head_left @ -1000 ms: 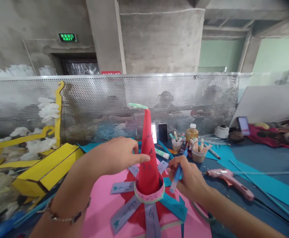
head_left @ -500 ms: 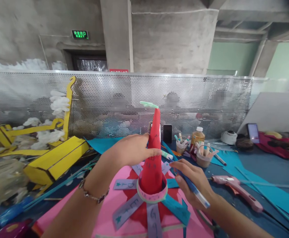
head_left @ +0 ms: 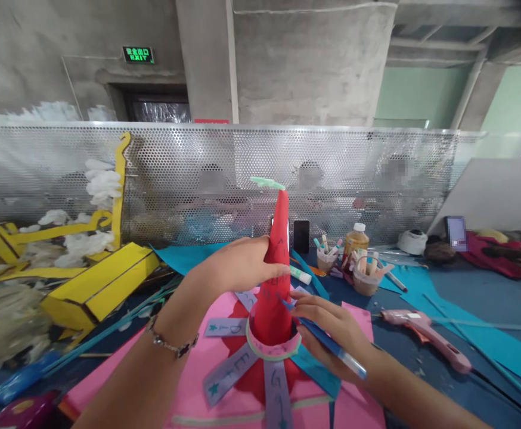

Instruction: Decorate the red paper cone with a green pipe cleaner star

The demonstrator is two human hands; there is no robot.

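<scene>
A red paper cone [head_left: 275, 292] stands upright in a pink-and-green paper ring [head_left: 273, 348], with a pale green strip [head_left: 267, 183] across its tip. My left hand [head_left: 242, 266] wraps across the cone's upper half, fingers on its front. My right hand [head_left: 332, 336] is shut on a blue marker [head_left: 332, 342], whose tip points at the cone's lower right side, close to it. Lilac paper strips with letters [head_left: 227, 375] radiate from the ring over a red paper piece [head_left: 251, 381] on a pink card [head_left: 108, 381].
A glue stick [head_left: 300, 274] lies behind the cone, beside a phone [head_left: 301, 236]. Cups of markers [head_left: 365, 277] and a bottle [head_left: 355, 241] stand right of it. A pink glue gun [head_left: 425, 339] lies right; yellow cardboard [head_left: 99, 286] lies left; a perforated metal fence [head_left: 64, 179] runs behind.
My right hand has moved left and in, bringing the marker tip up to the cone. The left hand stays on the cone. The view has shifted slightly.
</scene>
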